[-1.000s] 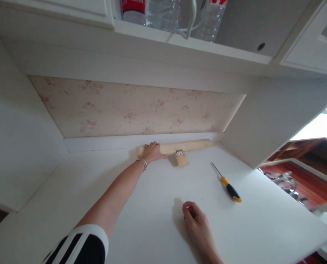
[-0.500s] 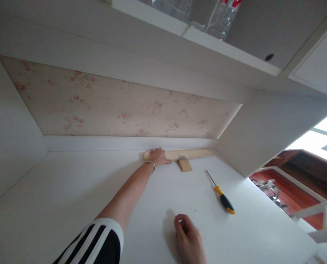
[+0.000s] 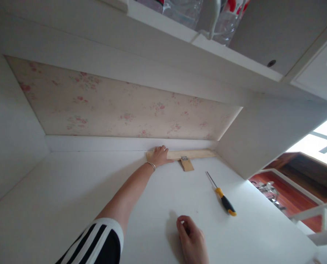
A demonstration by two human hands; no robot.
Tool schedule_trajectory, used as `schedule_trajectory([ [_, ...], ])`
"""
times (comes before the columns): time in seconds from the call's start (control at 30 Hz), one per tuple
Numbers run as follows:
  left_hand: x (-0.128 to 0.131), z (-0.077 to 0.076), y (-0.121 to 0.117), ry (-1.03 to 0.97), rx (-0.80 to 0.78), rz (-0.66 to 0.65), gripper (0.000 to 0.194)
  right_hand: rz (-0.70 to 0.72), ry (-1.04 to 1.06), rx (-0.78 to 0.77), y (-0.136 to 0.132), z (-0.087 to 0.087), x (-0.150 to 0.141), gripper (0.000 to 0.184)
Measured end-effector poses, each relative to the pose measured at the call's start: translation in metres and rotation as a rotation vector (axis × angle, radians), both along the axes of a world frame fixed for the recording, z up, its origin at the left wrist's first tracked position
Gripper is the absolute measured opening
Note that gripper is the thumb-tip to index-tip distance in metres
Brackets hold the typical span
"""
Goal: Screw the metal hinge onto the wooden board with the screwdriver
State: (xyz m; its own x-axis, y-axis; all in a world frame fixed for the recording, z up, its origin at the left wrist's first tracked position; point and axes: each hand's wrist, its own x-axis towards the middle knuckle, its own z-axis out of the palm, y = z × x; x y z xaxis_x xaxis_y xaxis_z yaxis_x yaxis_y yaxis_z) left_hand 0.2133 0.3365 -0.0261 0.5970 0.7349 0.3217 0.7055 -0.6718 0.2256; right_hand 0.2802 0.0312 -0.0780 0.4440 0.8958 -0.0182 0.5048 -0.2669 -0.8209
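Observation:
At the back of the white surface, my left hand is closed around the left part of a pale wooden strip. Its fingers reach over the far edge and the thumb lies along the near side. A metal hinge sits at the strip's front edge, with a small tan piece of wood or card sticking out from it. Close to me, my right hand is held in a pinch; whatever lies between the fingertips is too small or hidden to name. To its right a yellow and black screwdriver rests, tip pointing away.
A white desk top runs under both hands, with side panels left and right. Overhead hangs a white cabinet holding plastic bottles. Floral wallpaper covers the back. Beyond the right edge is a white chair.
The whole view has shifted slightly. Both hands keep their poses, the left on the wooden strip and the right pinched, and the screwdriver lies in the same place.

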Motion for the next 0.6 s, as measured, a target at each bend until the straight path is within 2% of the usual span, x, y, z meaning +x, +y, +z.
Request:
schedule_trajectory([
  [0.13, -0.039, 0.014, -0.036, -0.071, 0.045, -0.025, 0.036, 0.013, -0.014, 0.007, -0.003, 0.005, -0.004, 0.036],
  [0.23, -0.091, 0.021, -0.086, -0.084, 0.093, -0.112, 0.023, 0.031, -0.032, 0.002, -0.004, 0.009, -0.007, 0.036],
  [0.33, -0.152, 0.016, -0.156, -0.073, 0.077, -0.123, 0.029, 0.055, -0.047, -0.001, -0.005, 0.01, -0.008, 0.036],
  [0.43, -0.198, -0.001, -0.238, -0.065, 0.009, -0.185, 0.027, 0.121, -0.047, 0.003, -0.008, 0.01, -0.007, 0.037],
  [0.47, -0.209, -0.008, -0.265, -0.068, 0.002, -0.231, 0.024, 0.154, -0.05, 0.005, -0.01, 0.011, -0.008, 0.037],
  [0.53, -0.221, -0.019, -0.316, -0.057, -0.025, -0.459, 0.016, 0.199, -0.061, 0.018, -0.014, 0.015, -0.02, 0.037],
  [0.6, -0.226, -0.026, -0.356, -0.031, -0.049, -0.525, 0.008, 0.259, -0.067, 0.057, -0.02, 0.024, -0.049, 0.039],
])
